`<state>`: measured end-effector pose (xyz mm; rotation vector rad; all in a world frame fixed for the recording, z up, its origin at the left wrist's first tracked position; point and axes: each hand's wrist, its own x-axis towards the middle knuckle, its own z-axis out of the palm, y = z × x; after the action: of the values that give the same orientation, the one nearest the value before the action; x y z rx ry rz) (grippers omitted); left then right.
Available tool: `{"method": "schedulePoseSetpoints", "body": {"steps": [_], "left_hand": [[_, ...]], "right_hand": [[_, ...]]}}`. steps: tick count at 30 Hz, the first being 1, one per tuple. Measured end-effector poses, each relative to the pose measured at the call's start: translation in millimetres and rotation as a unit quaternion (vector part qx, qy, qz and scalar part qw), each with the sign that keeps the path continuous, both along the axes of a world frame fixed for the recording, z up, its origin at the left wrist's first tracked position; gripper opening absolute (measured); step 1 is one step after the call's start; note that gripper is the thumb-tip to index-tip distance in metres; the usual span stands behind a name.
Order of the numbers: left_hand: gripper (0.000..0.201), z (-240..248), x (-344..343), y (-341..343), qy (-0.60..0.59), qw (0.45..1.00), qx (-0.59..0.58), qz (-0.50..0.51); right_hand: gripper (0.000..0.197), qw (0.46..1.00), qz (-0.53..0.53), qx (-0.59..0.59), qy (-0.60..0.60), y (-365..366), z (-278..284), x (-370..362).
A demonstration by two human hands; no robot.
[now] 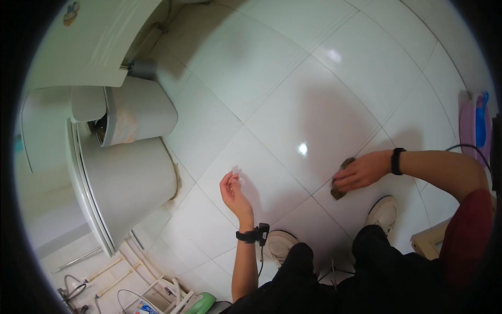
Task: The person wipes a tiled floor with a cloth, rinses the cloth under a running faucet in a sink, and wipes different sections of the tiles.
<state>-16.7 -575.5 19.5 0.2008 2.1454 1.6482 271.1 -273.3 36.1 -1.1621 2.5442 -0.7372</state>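
My right hand [358,171] presses down on a brown, crumpled cloth [339,194] lying on the white tiled floor [277,136]. Its fingers lie over the cloth, whose ends poke out above and below them. A black band circles that wrist. Off to the left, my left hand [235,196] hovers above the tiles with its fingers loosely curled and nothing in them. A black strap with a small device and a cable sits on the left wrist.
At the left stand a toilet [125,183] and a grey waste bin [144,110]. A white rack [151,285] with a green bottle [201,303] is at lower left. On the right are a purple basin [468,125] and a beige frame [431,239]. My shoes [383,213] rest near the cloth.
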Motion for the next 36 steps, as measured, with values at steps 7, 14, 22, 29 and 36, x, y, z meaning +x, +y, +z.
{"method": "schedulePoseSetpoints", "body": {"steps": [7,14,22,29,36], "left_hand": [[0.033,-15.7,-6.4,-15.2,0.067,0.995,-0.04,0.065],[0.039,-7.2,1.4,-7.6,0.091,0.992,-0.067,0.059],[0.04,1.6,2.5,16.8,0.111,0.992,-0.05,0.021],[0.042,3.7,-5.3,9.2,0.131,0.986,-0.07,0.076],[0.039,20.4,-5.6,-2.4,0.068,0.989,-0.016,0.128]], "right_hand": [[0.046,0.652,-0.756,-0.049,-0.024,40.4,17.9,-45.8],[0.044,0.71,-0.704,-0.029,-0.023,13.7,-18.1,-72.0],[0.061,0.944,-0.29,-0.066,-0.141,-39.2,18.2,-8.2],[0.019,0.952,-0.194,0.024,-0.237,-30.5,80.6,13.7],[0.027,0.656,-0.658,-0.027,-0.369,46.6,101.0,-120.5]]}}
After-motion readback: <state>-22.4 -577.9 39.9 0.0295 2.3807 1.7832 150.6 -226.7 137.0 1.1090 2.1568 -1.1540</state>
